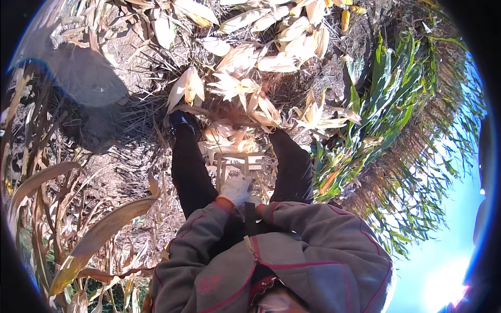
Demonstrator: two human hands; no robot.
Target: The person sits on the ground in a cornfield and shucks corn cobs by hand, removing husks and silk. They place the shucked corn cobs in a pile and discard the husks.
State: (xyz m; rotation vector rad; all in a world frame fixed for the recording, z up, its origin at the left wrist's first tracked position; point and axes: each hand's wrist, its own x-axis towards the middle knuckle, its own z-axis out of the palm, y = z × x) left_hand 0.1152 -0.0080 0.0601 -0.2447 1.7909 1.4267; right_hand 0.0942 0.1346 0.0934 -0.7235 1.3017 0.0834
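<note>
My left hand [236,188], in a white knit glove with an orange cuff, is between my knees at the near end of a small wooden frame [235,155], possibly a stool. Its fingers are curled at the slats, and their hold is blurred. My right hand [255,200], also in a pale glove, is close beside it, mostly hidden by the sleeve and a dark strap [250,218]. Beyond the frame, between my feet, lie pale corn husks [231,139]. Opened husks [235,86] and an ear of corn in its husk [191,88] lie farther out.
A heap of husked ears [301,39] lies ahead, with a bare yellow cob [345,20] at its right. Green corn stalks [391,94] lean at the right. Dry stalks and a long curled leaf [105,223] stand close at the left. Straw stubble covers the ground.
</note>
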